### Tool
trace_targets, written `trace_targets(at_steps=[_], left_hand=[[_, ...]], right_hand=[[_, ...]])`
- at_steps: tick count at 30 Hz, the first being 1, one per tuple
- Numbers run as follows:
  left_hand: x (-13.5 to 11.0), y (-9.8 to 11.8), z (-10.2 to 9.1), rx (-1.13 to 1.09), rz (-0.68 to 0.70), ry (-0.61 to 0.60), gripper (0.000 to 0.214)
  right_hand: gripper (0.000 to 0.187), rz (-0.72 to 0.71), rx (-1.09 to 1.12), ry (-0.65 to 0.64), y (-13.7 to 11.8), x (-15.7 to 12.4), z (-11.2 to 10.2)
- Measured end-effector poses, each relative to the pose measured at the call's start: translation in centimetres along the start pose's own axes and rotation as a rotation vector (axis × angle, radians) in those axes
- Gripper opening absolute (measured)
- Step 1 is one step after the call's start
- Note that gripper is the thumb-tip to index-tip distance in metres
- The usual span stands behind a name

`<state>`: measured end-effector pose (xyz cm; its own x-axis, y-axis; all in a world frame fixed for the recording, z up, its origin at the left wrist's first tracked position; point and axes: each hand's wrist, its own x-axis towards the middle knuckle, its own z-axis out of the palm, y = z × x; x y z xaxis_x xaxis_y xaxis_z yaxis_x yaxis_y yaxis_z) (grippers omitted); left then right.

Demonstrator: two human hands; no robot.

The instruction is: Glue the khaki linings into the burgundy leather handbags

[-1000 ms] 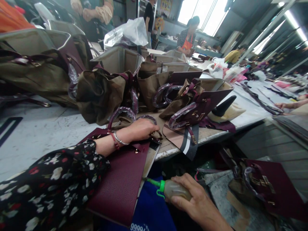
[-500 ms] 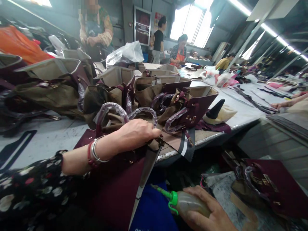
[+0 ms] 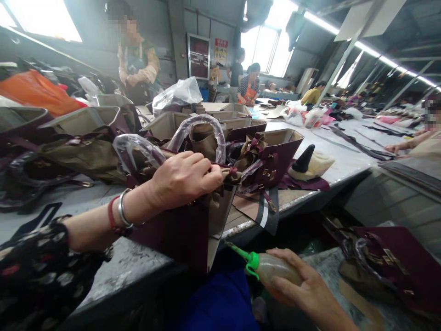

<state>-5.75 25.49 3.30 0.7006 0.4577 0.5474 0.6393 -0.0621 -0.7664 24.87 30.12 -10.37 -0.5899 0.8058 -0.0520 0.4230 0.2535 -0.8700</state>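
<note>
My left hand [image 3: 188,177] is closed on the upper edge of a maroon handbag [image 3: 172,234], whose looped handles [image 3: 220,138] are wrapped in clear plastic. The bag is at the table's front edge, with its open side panel facing right. Just where the fingers grip is partly hidden. Low on the right, my right hand [image 3: 299,280] is wrapped around a squeeze bottle [image 3: 275,271] with a green nozzle. Its tip points up and left, below the bag and apart from it.
More maroon bags [image 3: 280,151] stand along the table [image 3: 351,151]. A black-tipped cream bottle [image 3: 312,163] rests on maroon scraps. Another handbag [image 3: 409,262] lies lower right. Co-workers [image 3: 250,87] stand at the back, and a person's hand [image 3: 396,148] is at the right.
The held handbag has shifted up and right, baring the table edge beneath it. My left hand still grips it. My right hand has moved slightly right with the squeeze bottle.
</note>
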Motion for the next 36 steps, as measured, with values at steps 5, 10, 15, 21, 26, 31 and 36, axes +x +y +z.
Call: trace_targets(at_steps=[5, 10, 15, 21, 26, 31, 36], left_hand=[[0.3, -0.9, 1.3, 0.043, 0.015, 0.058, 0.012], [-0.2, 0.7, 1.4, -0.052, 0.04, 0.061, 0.007], [-0.7, 2.5, 0.0, -0.118, -0.007, 0.052, 0.008], [-0.3, 2.6, -0.9, -0.095, -0.095, -0.091, 0.009], [-0.1, 2.7, -1.1, -0.151, -0.123, -0.178, 0.014], [0.0, 2.7, -1.3, -0.173, -0.136, -0.243, 0.015], [0.2, 2.7, -1.8, -0.198, -0.148, -0.264, 0.018]], right_hand=[[0.04, 0.006, -0.001, 0.01, 0.1, 0.5, 0.0], [0.04, 0.007, 0.006, 0.022, 0.7, 1.2, 0.3], [0.037, -0.053, -0.045, 0.025, 1.0, 2.1, 1.2], [0.035, -0.161, -0.226, 0.121, 1.4, 4.2, 2.1], [0.036, -0.199, -0.368, 0.167, 1.7, 5.5, 3.1], [0.03, -0.141, -0.414, 0.031, 1.2, 5.3, 2.8], [0.031, -0.162, -0.403, 0.047, 1.2, 5.5, 2.4]])
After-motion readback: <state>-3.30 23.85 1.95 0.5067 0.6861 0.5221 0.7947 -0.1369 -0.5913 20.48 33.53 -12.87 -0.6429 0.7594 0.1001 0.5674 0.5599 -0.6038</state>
